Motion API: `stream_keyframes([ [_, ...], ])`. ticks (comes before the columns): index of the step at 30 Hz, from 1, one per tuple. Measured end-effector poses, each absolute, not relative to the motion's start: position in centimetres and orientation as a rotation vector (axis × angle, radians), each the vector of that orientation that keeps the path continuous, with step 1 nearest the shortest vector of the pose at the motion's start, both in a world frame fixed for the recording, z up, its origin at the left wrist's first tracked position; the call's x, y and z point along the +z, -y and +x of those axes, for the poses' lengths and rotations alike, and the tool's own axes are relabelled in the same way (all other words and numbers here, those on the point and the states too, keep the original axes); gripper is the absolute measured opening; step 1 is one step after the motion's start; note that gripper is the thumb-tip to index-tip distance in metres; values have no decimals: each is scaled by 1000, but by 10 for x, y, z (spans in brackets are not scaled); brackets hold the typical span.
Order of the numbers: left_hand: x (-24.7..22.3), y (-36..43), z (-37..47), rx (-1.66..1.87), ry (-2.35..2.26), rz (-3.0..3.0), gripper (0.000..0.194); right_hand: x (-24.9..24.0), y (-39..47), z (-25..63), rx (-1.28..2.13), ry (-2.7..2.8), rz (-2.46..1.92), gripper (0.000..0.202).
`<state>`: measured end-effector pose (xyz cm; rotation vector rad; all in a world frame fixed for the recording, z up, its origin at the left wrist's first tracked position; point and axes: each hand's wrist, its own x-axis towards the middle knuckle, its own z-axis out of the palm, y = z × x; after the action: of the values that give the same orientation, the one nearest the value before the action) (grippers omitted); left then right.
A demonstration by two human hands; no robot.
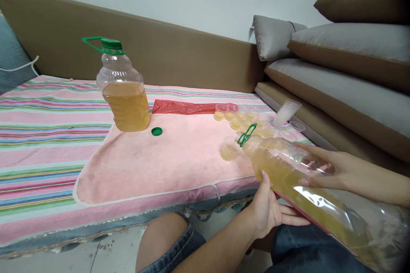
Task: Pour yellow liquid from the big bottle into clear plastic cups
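Between the person's two hands, at the near right edge of the pink cloth (153,175), a large tipped bottle (282,175) of yellowish liquid slants down toward its mouth. The left hand (267,213) cradles it from below, thumb against the near side and fingers stretched out underneath; the right hand (326,170) clasps it farther back, thumb on top and fingers round the far side. Its mouth sits by the rim of one clear cup (229,152) holding some liquid — whether they touch, I cannot tell. One standing bottle (130,104), part full and capped, is well apart on the left, with one loose green cap (156,131) near its base. Beyond are one red bag (184,107), one leaning stack of nested cups (286,113) and several filled cups (237,122) — too overlapped to count.
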<state>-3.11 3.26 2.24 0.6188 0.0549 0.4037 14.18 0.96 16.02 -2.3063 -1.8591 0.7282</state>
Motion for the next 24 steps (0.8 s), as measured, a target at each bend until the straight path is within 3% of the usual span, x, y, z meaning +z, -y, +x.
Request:
stream_keyframes([
  [24,22,-33,-31,407,-57,607,91,162,-11,135,765,1840,-2302,94],
])
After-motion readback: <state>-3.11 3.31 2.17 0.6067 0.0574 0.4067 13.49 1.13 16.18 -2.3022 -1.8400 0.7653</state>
